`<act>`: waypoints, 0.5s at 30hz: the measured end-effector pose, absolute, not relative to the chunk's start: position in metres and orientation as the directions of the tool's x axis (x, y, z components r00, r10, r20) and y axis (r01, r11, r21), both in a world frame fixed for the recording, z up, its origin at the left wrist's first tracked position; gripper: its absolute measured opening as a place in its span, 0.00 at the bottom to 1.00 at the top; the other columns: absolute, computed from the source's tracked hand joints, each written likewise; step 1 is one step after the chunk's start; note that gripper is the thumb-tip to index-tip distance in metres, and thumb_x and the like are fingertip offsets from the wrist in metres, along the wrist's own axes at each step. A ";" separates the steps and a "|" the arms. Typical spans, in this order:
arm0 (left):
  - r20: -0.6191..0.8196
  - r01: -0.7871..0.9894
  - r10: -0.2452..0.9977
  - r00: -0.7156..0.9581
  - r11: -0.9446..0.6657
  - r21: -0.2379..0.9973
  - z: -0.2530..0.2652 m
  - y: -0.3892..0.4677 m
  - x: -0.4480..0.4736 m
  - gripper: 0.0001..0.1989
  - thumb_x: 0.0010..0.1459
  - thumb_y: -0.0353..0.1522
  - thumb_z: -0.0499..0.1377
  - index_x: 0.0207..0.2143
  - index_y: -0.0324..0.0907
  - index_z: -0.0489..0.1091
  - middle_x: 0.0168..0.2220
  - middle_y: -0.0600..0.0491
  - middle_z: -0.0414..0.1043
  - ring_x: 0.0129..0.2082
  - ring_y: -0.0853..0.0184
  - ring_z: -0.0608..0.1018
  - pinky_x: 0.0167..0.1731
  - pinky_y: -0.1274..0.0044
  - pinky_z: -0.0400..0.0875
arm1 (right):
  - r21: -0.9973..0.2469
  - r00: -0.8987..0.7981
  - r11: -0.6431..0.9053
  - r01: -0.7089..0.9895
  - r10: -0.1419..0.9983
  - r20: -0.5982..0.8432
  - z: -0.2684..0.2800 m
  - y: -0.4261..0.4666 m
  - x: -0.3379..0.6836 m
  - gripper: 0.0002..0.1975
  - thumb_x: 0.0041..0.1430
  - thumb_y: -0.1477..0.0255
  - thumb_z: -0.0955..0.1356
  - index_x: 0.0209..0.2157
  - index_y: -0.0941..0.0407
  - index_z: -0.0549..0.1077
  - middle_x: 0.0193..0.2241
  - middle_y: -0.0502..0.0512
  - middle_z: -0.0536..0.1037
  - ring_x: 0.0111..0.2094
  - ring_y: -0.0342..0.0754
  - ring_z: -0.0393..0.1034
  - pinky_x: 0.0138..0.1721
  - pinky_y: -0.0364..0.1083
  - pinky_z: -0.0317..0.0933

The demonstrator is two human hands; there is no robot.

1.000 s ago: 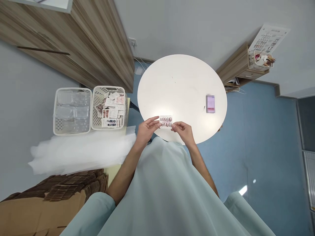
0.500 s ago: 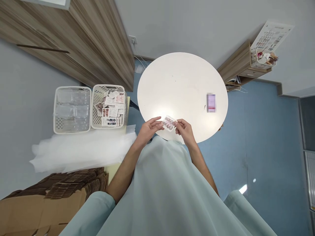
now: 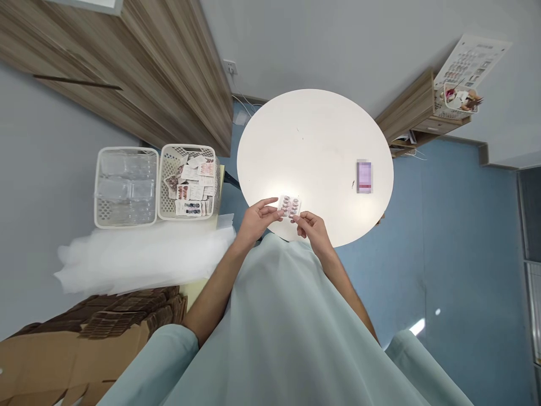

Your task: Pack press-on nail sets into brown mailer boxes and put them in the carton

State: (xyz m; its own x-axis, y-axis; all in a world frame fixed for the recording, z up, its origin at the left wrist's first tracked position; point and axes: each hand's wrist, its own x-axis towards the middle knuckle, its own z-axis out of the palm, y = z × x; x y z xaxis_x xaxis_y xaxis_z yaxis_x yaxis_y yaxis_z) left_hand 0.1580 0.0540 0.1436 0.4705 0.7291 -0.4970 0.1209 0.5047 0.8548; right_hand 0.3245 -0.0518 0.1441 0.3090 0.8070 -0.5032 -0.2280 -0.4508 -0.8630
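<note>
Over the near edge of the white round table [image 3: 315, 141], a small clear pack of press-on nails [image 3: 289, 205] is held between my two hands. Two rows of shiny pinkish oval nails show on it. My left hand [image 3: 256, 223] has its thumb on the pack's lower left edge, while its other fingers reach out beside and behind it. With thumb and fingertips closed, my right hand [image 3: 313, 228] pinches the lower right corner.
To the left stand a white basket [image 3: 164, 207] of similar nail packs and another basket [image 3: 98, 211] of clear plastic boxes. White sheets [image 3: 143, 256] and flattened cardboard [image 3: 84, 349] lie nearer me. A blurred purple item [image 3: 364, 176] rests on the table's right side.
The pack has turned so that its nail rows now run nearly upright. My right hand has shifted from its right edge to the lower right corner.
</note>
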 end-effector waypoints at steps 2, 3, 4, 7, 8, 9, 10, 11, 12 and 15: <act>-0.473 0.107 0.744 0.472 0.484 0.868 0.145 0.057 0.159 0.38 0.49 0.49 0.76 0.58 0.39 0.75 0.41 0.46 0.84 0.40 0.56 0.84 0.55 0.59 0.76 | -0.860 0.273 -0.457 -0.229 0.818 -0.507 0.142 -0.053 0.322 0.23 0.54 0.46 0.75 0.32 0.54 0.78 0.34 0.55 0.82 0.24 0.42 0.65 0.25 0.45 0.55; -0.462 0.101 0.751 0.472 0.475 0.874 0.146 0.058 0.160 0.38 0.49 0.49 0.76 0.57 0.39 0.75 0.41 0.46 0.84 0.41 0.56 0.84 0.55 0.59 0.76 | -0.857 0.262 -0.463 -0.228 0.818 -0.512 0.141 -0.053 0.320 0.23 0.54 0.47 0.76 0.33 0.54 0.79 0.34 0.55 0.83 0.24 0.43 0.65 0.25 0.45 0.55; -0.454 0.094 0.756 0.473 0.469 0.878 0.146 0.059 0.161 0.38 0.49 0.50 0.76 0.57 0.39 0.76 0.41 0.46 0.84 0.42 0.56 0.84 0.55 0.59 0.77 | -0.854 0.258 -0.470 -0.224 0.816 -0.517 0.140 -0.053 0.318 0.24 0.54 0.47 0.76 0.34 0.54 0.80 0.33 0.55 0.83 0.24 0.43 0.65 0.25 0.45 0.56; -0.446 0.078 0.758 0.476 0.469 0.880 0.147 0.059 0.165 0.39 0.49 0.52 0.75 0.57 0.40 0.76 0.41 0.46 0.84 0.43 0.55 0.84 0.53 0.60 0.78 | -0.847 0.257 -0.493 -0.197 0.808 -0.530 0.140 -0.052 0.312 0.25 0.53 0.45 0.76 0.35 0.55 0.80 0.28 0.53 0.81 0.23 0.44 0.65 0.25 0.45 0.56; -0.448 0.077 0.756 0.478 0.472 0.878 0.147 0.059 0.166 0.39 0.48 0.52 0.75 0.57 0.39 0.76 0.41 0.45 0.84 0.43 0.55 0.84 0.52 0.60 0.79 | -0.847 0.258 -0.498 -0.184 0.808 -0.531 0.141 -0.051 0.310 0.26 0.53 0.45 0.76 0.34 0.55 0.80 0.26 0.52 0.80 0.23 0.44 0.65 0.25 0.45 0.56; -0.450 0.077 0.754 0.479 0.474 0.877 0.147 0.060 0.166 0.40 0.48 0.52 0.75 0.57 0.39 0.76 0.41 0.45 0.84 0.43 0.55 0.84 0.52 0.60 0.79 | -0.849 0.257 -0.501 -0.171 0.809 -0.529 0.141 -0.051 0.310 0.26 0.52 0.45 0.76 0.34 0.55 0.80 0.23 0.51 0.78 0.23 0.44 0.65 0.25 0.45 0.56; -0.451 0.081 0.753 0.479 0.474 0.877 0.147 0.060 0.166 0.41 0.47 0.53 0.76 0.57 0.38 0.76 0.41 0.45 0.84 0.42 0.55 0.84 0.52 0.59 0.79 | -0.850 0.257 -0.503 -0.156 0.810 -0.527 0.142 -0.051 0.311 0.26 0.52 0.45 0.77 0.34 0.55 0.80 0.21 0.49 0.76 0.22 0.44 0.65 0.25 0.45 0.56; -0.450 0.087 0.754 0.478 0.470 0.879 0.147 0.062 0.165 0.41 0.47 0.53 0.76 0.57 0.38 0.76 0.41 0.45 0.84 0.42 0.55 0.84 0.52 0.59 0.79 | -0.853 0.259 -0.502 -0.144 0.813 -0.522 0.143 -0.051 0.312 0.26 0.52 0.45 0.77 0.35 0.54 0.80 0.20 0.48 0.75 0.22 0.45 0.65 0.25 0.45 0.56; -0.448 0.094 0.757 0.475 0.463 0.881 0.147 0.063 0.164 0.42 0.46 0.53 0.76 0.57 0.38 0.76 0.41 0.45 0.84 0.42 0.55 0.84 0.52 0.59 0.79 | -0.858 0.266 -0.495 -0.139 0.816 -0.514 0.144 -0.051 0.314 0.26 0.52 0.45 0.77 0.36 0.54 0.80 0.20 0.47 0.74 0.22 0.45 0.66 0.25 0.45 0.56; -0.437 0.120 0.774 0.459 0.433 0.893 0.148 0.068 0.159 0.41 0.46 0.52 0.76 0.57 0.38 0.77 0.40 0.45 0.85 0.43 0.54 0.84 0.53 0.59 0.78 | -0.877 0.310 -0.458 -0.146 0.821 -0.480 0.145 -0.052 0.322 0.24 0.55 0.46 0.76 0.39 0.52 0.79 0.20 0.46 0.73 0.23 0.45 0.67 0.26 0.45 0.57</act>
State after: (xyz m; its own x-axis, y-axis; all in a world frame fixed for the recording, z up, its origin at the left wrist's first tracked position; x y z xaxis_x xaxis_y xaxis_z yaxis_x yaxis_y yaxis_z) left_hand 0.1593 0.0677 0.1482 0.4587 0.7739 -0.4366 0.1205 0.4327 0.8935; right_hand 0.3221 -0.0516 0.1454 0.3095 0.8208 -0.4801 -0.1456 -0.4581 -0.8769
